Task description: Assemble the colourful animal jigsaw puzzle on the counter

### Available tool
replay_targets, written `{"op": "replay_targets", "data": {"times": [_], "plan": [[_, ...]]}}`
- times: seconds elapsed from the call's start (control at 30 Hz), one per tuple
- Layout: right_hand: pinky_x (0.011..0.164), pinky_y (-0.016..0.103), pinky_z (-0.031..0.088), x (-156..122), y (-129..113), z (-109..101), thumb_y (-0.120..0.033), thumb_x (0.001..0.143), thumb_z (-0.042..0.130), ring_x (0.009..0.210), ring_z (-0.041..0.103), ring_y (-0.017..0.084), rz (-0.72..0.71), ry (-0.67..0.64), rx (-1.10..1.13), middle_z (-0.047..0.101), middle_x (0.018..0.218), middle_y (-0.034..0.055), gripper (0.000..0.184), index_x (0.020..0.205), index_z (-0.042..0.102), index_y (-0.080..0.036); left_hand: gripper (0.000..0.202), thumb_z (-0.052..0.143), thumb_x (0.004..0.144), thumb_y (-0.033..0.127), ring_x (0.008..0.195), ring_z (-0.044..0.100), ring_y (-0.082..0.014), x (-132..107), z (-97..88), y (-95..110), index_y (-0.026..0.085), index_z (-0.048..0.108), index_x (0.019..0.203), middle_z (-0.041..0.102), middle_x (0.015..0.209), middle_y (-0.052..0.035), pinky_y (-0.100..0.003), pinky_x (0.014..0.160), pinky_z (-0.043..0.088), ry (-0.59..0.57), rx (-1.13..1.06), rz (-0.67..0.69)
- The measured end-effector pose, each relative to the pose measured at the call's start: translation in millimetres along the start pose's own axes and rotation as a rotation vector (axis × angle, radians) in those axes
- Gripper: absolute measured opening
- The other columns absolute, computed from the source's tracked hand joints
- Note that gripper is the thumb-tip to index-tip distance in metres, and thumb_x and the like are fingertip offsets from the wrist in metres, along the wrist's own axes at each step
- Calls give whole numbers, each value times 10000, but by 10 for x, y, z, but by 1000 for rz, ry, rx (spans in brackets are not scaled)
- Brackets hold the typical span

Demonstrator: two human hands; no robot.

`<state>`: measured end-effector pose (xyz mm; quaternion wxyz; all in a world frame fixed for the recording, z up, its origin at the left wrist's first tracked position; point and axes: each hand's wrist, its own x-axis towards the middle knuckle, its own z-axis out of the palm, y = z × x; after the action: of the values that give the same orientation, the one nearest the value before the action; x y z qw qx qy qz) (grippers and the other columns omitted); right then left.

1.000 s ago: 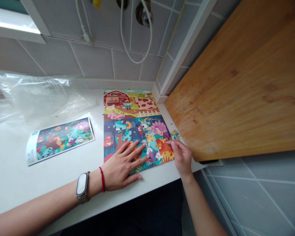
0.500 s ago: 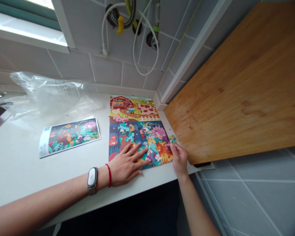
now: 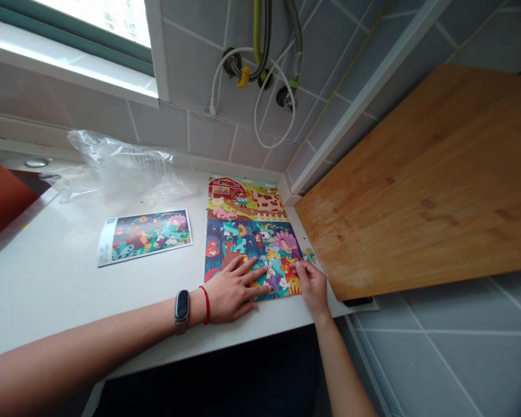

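A colourful animal jigsaw puzzle [image 3: 260, 211] lies on the white counter, a farm scene on its far half and a darker forest scene with interlocking pieces on its near half. My left hand [image 3: 229, 291] rests flat on the near left part of the forest scene, fingers spread, holding nothing. At the near right edge, the thumb and fingers of my right hand [image 3: 314, 288] pinch an orange puzzle piece [image 3: 290, 266] beside the lion picture; the fingertips partly cover it. Another small piece [image 3: 309, 255] lies just past the puzzle's right edge, behind my right hand.
A printed picture card [image 3: 151, 234] lies left of the puzzle, with a crumpled clear plastic bag [image 3: 125, 171] behind it. A large wooden board [image 3: 429, 185] leans close on the right. Hoses and a white cable [image 3: 257, 124] hang at the tiled wall.
The camera view has shifted, so everything sits a little further right or lower in the picture. Both hands keep nearly the same places on the puzzle.
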<state>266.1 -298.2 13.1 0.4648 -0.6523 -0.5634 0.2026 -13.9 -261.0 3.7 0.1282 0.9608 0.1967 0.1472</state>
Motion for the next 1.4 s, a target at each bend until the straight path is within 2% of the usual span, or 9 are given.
{"op": "replay_targets", "data": {"times": [0.43, 0.77, 1.4], "plan": [[788, 360, 575, 6, -2, 46, -480, 942, 653, 857, 728, 261, -59, -53, -77, 787, 892, 91, 331, 834, 785, -197, 510, 468, 1054, 523, 1521, 373, -415, -27, -16, 16, 354, 530, 1531, 427, 1663, -76, -647, 1211, 288, 47, 17, 3], [777, 358, 570, 1, -25, 56, -476, 953, 641, 848, 725, 255, -111, -49, -111, 782, 883, 90, 333, 831, 775, -197, 500, 501, 1042, 497, 1494, 406, -433, -9, -32, 38, 323, 555, 1508, 435, 1652, -107, -651, 1211, 287, 22, 24, -1], [765, 335, 557, -11, -47, 57, -446, 973, 628, 846, 713, 236, -127, -56, -137, 771, 890, 80, 308, 840, 760, -201, 514, 556, 1010, 441, 1504, 391, -425, -5, -10, 41, 324, 556, 1510, 442, 1651, -89, -642, 1220, 262, 45, -1, -1]]}}
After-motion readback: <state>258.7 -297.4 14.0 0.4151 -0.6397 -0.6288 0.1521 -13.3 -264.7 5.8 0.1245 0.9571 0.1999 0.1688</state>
